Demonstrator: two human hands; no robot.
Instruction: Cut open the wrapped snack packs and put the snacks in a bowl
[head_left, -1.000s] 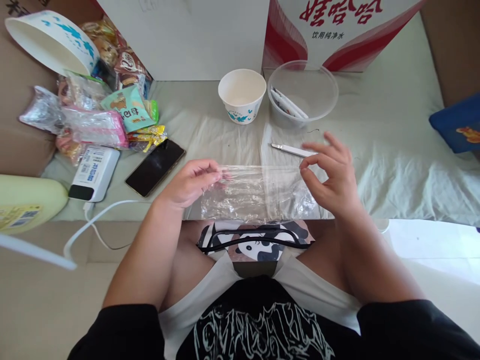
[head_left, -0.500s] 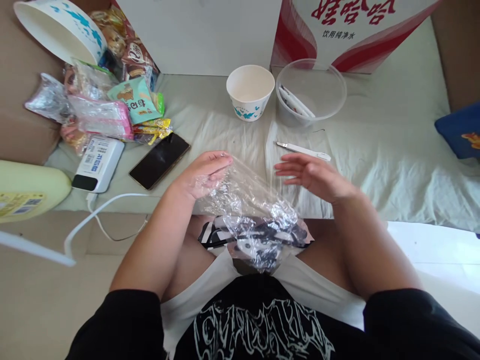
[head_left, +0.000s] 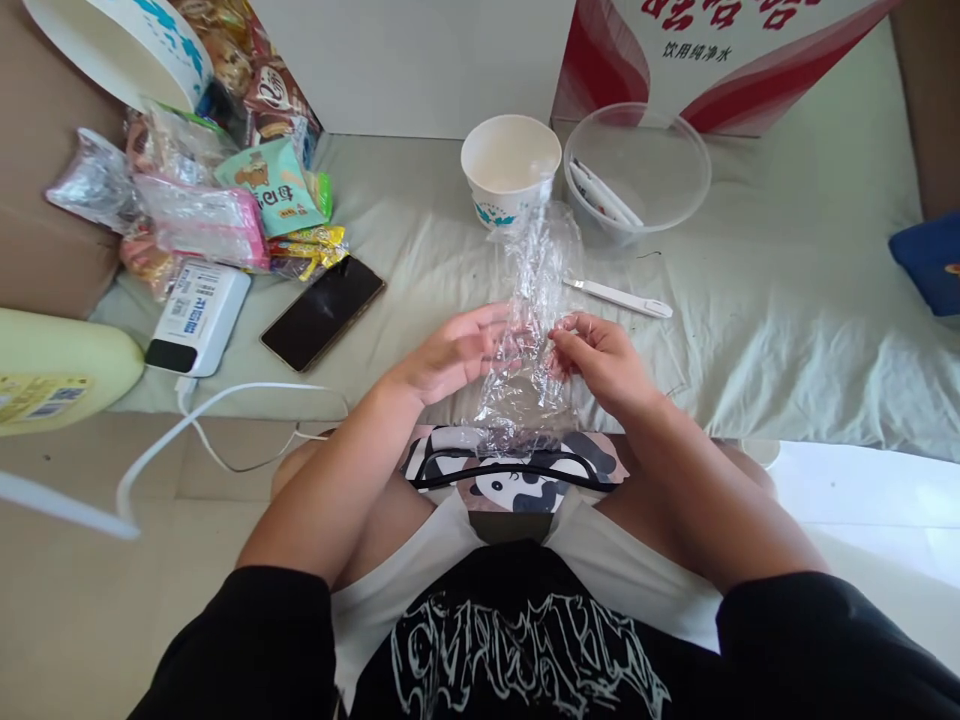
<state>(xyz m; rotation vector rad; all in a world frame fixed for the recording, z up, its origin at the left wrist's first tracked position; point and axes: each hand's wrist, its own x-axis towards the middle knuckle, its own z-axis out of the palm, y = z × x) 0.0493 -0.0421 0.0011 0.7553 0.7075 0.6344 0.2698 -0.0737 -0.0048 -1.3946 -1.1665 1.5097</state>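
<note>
A crumpled clear plastic bag [head_left: 536, 290] stretches from beside the paper cup down over the bed edge towards my lap. My right hand [head_left: 600, 360] pinches its right side between thumb and fingers. On the other side, my left hand [head_left: 465, 352] has its fingers stretched out and apart against the film, partly seen through it. Just beyond my right hand lies a white-handled craft knife [head_left: 626, 298] with a slim metal tip. A white paper cup [head_left: 501, 185] with blue leaves stands behind the bag, its right edge covered by the film.
A clear round tub [head_left: 675, 190] holds white packets. Left are a phone [head_left: 322, 312], a cabled power bank [head_left: 202, 310], a snack pile [head_left: 202, 215] and a pale yellow bottle [head_left: 67, 365]. Boxes [head_left: 420, 60] stand behind; a panda-print item [head_left: 517, 485] is between my legs.
The bag has swung up and away from my lap towards the cup. My right hand has come inward and taken hold of it, while my left hand has shifted right and its fingers have spread.
</note>
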